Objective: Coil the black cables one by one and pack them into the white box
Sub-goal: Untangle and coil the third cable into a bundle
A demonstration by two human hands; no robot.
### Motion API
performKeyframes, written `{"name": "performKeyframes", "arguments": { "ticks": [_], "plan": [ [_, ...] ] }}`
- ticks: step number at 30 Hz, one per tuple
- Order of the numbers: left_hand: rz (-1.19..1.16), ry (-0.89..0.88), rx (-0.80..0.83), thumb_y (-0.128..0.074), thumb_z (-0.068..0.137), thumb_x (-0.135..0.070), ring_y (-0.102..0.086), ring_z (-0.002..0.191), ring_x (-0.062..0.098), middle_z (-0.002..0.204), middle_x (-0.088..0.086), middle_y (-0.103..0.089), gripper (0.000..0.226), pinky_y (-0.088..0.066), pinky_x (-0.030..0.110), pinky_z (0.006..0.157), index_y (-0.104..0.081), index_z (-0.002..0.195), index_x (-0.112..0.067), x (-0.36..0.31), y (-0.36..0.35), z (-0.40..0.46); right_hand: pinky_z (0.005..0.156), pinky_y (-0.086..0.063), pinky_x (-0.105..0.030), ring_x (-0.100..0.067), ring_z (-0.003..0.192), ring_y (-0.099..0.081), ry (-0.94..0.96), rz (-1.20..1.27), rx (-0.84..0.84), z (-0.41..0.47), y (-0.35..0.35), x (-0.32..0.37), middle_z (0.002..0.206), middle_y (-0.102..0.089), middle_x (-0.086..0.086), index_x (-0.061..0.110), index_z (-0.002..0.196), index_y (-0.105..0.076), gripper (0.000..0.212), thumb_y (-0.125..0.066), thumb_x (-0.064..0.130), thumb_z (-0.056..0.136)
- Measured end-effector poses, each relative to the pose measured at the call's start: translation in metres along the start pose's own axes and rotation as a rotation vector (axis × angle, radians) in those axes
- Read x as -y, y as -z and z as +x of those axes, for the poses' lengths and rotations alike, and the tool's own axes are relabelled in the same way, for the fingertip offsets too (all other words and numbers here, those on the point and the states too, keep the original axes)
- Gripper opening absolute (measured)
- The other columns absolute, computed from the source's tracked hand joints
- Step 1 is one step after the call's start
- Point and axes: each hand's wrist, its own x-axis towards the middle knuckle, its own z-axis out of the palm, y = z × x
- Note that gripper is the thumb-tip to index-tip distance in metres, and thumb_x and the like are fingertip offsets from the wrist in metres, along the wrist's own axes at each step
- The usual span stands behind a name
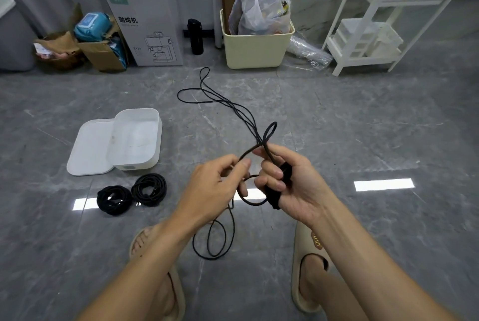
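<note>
A long black cable point(228, 103) trails across the grey floor from the far middle to my hands. My right hand point(287, 181) grips a wound bundle of this cable, with a small loop standing up above its fingers. My left hand point(217, 186) pinches a strand of the same cable just left of the right hand. More slack hangs below my hands in loops point(215, 240) between my feet. Two coiled black cables point(114, 200) point(149, 190) lie on the floor at the left. Behind them the open white box point(155, 124) sits partly on its lid point(88, 147).
Along the far wall stand a tall white carton point(145, 20), a brown cardboard box point(103, 51), a black bottle point(195, 35), a cream bin point(256, 48) with plastic bags and a white shelf unit point(375, 23). My slippered feet point(308, 269) are on the floor below my hands.
</note>
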Motion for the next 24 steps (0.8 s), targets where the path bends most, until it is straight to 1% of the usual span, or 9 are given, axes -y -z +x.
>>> {"name": "performKeyframes", "arguments": {
  "ticks": [4, 6, 7, 9, 11, 13, 15, 20, 24],
  "plan": [
    [-0.166, 0.071, -0.04, -0.051, 0.102, -0.029, -0.064, 0.051, 0.013, 0.043, -0.005, -0.051, 0.018, -0.056, 0.037, 0.072, -0.066, 0.095, -0.02, -0.001, 0.003, 0.003, 0.06, -0.043, -0.023, -0.01, 0.041, -0.023, 0.08, -0.168, -0.047, 0.001, 0.005, -0.002, 0.051, -0.031, 0.002, 0.006, 0.098, -0.073, 0.023, -0.058, 0.023, 0.097],
    [-0.182, 0.095, -0.103, -0.053, 0.102, -0.027, -0.05, 0.04, 0.006, 0.045, -0.012, -0.049, 0.015, -0.054, 0.043, 0.059, -0.067, 0.102, -0.022, 0.002, 0.005, 0.006, 0.059, -0.039, -0.023, -0.011, 0.044, -0.024, 0.131, -0.337, -0.114, 0.001, 0.007, -0.004, 0.052, -0.031, 0.003, 0.007, 0.104, -0.074, 0.024, -0.059, 0.024, 0.098],
    [-0.182, 0.102, -0.147, -0.054, 0.101, -0.027, -0.045, 0.04, 0.003, 0.049, -0.015, -0.051, 0.014, -0.049, 0.037, 0.052, -0.068, 0.103, -0.024, 0.003, 0.007, 0.007, 0.057, -0.036, -0.022, -0.011, 0.045, -0.024, 0.164, -0.433, -0.157, 0.002, 0.008, -0.005, 0.052, -0.031, 0.002, 0.007, 0.104, -0.075, 0.022, -0.061, 0.023, 0.097],
    [-0.168, 0.103, -0.227, -0.059, 0.099, -0.028, -0.043, 0.044, 0.001, 0.061, -0.018, -0.057, 0.013, -0.038, 0.023, 0.05, -0.071, 0.103, -0.029, 0.006, 0.012, 0.01, 0.053, -0.031, -0.021, -0.01, 0.045, -0.026, 0.214, -0.62, -0.239, 0.003, 0.009, -0.006, 0.051, -0.031, 0.003, 0.01, 0.095, -0.078, 0.016, -0.066, 0.021, 0.094],
    [-0.093, 0.089, -0.254, -0.061, 0.097, -0.029, -0.054, 0.056, -0.003, 0.072, -0.022, -0.064, 0.012, -0.04, 0.014, 0.056, -0.072, 0.101, -0.032, 0.011, 0.017, 0.011, 0.055, -0.033, -0.022, -0.006, 0.043, -0.032, 0.218, -0.769, -0.295, 0.004, 0.011, -0.007, 0.046, -0.034, 0.009, 0.014, 0.09, -0.079, 0.013, -0.07, 0.023, 0.09],
    [0.047, 0.052, -0.27, -0.062, 0.097, -0.031, -0.06, 0.08, -0.005, 0.087, -0.019, -0.068, 0.012, -0.044, 0.01, 0.068, -0.071, 0.104, -0.034, 0.016, 0.02, 0.011, 0.059, -0.036, -0.024, -0.005, 0.043, -0.037, 0.192, -0.858, -0.315, 0.003, 0.011, -0.008, 0.042, -0.038, 0.015, 0.015, 0.091, -0.08, 0.014, -0.071, 0.026, 0.087],
    [0.153, 0.019, -0.283, -0.061, 0.097, -0.033, -0.056, 0.087, -0.004, 0.091, -0.012, -0.062, 0.014, -0.042, 0.007, 0.072, -0.071, 0.107, -0.035, 0.02, 0.021, 0.011, 0.061, -0.036, -0.027, -0.006, 0.044, -0.035, 0.17, -0.876, -0.294, 0.001, 0.01, -0.009, 0.042, -0.036, 0.013, 0.015, 0.091, -0.08, 0.014, -0.07, 0.024, 0.087],
    [0.231, 0.003, -0.249, -0.056, 0.099, -0.033, -0.054, 0.091, 0.001, 0.099, -0.018, -0.053, 0.02, -0.041, 0.008, 0.077, -0.069, 0.115, -0.034, 0.025, 0.021, 0.014, 0.054, -0.032, -0.025, -0.011, 0.043, -0.021, 0.085, -0.751, -0.164, -0.003, 0.004, -0.009, 0.049, -0.022, 0.006, 0.009, 0.098, -0.079, 0.016, -0.066, 0.016, 0.093],
    [0.473, -0.132, -0.24, -0.051, 0.101, -0.031, -0.044, 0.105, 0.0, 0.105, -0.021, -0.056, 0.024, -0.026, 0.026, 0.092, -0.07, 0.117, -0.033, 0.033, 0.015, 0.013, 0.052, -0.034, -0.025, -0.013, 0.044, -0.016, 0.04, -0.625, -0.117, -0.002, 0.001, -0.011, 0.049, -0.018, 0.003, 0.003, 0.099, -0.077, 0.019, -0.066, 0.017, 0.092]
  ]
}}
